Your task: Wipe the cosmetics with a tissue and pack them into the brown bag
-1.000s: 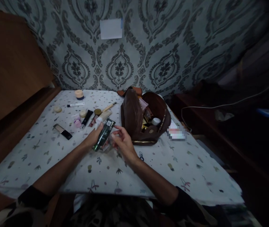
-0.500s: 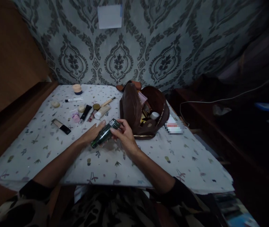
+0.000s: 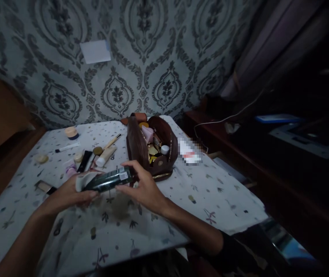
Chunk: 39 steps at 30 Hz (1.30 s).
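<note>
A dark green, glossy bottle [image 3: 109, 181] with a white label lies nearly level between my hands, above the table. My right hand [image 3: 145, 189] grips its labelled right end between thumb and fingers. At its left end, my left hand [image 3: 71, 193] is closed around a white cloth or tissue [image 3: 83, 180] pressed against the bottle. Just beyond my right hand stands an open brown bag [image 3: 138, 144] with a white-lidded jar [image 3: 165, 150] and gold-coloured items inside. Behind my left hand lie a cream tube [image 3: 106, 157], a black tube [image 3: 84, 161] and a pink-purple container [image 3: 71, 169].
On the patterned tablecloth [image 3: 150, 234] are also a jar with a peach lid [image 3: 71, 133], a thin white tube [image 3: 67, 147], a brush [image 3: 112, 142] and a foundation-like bottle [image 3: 45, 187]. A wallpapered wall rises behind; a white cable [image 3: 228, 119] runs at right.
The view has swung right. The bottle has turned from a slant to nearly level, and my left hand now presses the white cloth around its left end.
</note>
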Available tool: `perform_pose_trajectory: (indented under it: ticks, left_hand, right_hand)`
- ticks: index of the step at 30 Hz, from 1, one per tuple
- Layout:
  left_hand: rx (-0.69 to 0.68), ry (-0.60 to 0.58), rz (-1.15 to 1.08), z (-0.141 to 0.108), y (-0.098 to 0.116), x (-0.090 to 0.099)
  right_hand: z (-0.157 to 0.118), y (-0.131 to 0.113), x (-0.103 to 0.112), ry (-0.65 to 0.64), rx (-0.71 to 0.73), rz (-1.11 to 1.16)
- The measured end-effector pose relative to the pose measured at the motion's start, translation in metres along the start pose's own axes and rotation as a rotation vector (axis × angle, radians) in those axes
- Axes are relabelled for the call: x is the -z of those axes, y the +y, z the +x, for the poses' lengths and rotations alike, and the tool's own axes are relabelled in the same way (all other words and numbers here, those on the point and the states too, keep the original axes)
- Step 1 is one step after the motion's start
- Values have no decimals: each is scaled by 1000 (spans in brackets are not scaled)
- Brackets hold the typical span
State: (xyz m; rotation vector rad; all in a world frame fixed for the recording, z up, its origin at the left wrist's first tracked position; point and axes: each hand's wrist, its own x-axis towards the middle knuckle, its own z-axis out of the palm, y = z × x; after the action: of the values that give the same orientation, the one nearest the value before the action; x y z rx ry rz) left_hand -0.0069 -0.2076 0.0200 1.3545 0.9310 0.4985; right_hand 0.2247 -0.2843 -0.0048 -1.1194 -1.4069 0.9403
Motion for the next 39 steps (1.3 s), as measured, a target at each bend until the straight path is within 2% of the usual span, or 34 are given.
perform_pose_trajectory:
  ticks: [3, 7, 10, 12, 14, 16, 18, 20, 21, 23, 25, 27, 29, 32, 39]
  left_hand:
    - [-19, 83, 219, -5, 18, 4]
    - [-173, 158, 506, -5, 54, -5]
    - [-358, 191, 640, -2, 86, -27]
    - [-468, 164, 678, 4, 105, -47]
    - [-529, 137, 653, 11, 118, -68]
    - [-569, 213, 526, 21, 123, -84]
    - [-593, 330, 373, 34, 121, -92]
    - [-574, 372, 376, 49, 115, -94]
    - [-565, 345, 474, 56, 111, -94]
    - [-598, 240, 806, 70, 100, -91]
    - [-709, 129, 1141, 82, 87, -88]
    - [-808, 69, 1356, 91, 74, -85]
    - [-861, 77, 1432, 96, 62, -82]
    - [-924, 116, 1406, 98, 52, -79]
    - [-969, 158, 1317, 97, 46, -82]
  right_hand:
    - [-3, -13, 13, -57, 91, -167]
    - [-5, -34, 28, -113, 233, -383]
    - [-5, -50, 38, -173, 298, -459]
    - [-5, -58, 45, -194, 300, -422]
    - [-3, -63, 52, -220, 262, -330]
    - [-1, -66, 62, -230, 200, -214]
    - [3, -68, 76, -196, 134, -67]
    - [10, -68, 93, -113, 80, 105]
    - [14, -68, 101, -60, 64, 185]
    - [24, -67, 119, 47, 64, 298]
    - [35, -65, 135, 139, 92, 334]
    - [46, -62, 147, 178, 112, 324]
    - [54, -60, 155, 177, 128, 296]
    - [62, -57, 160, 115, 133, 237]
    - [80, -55, 161, -23, 135, -13]
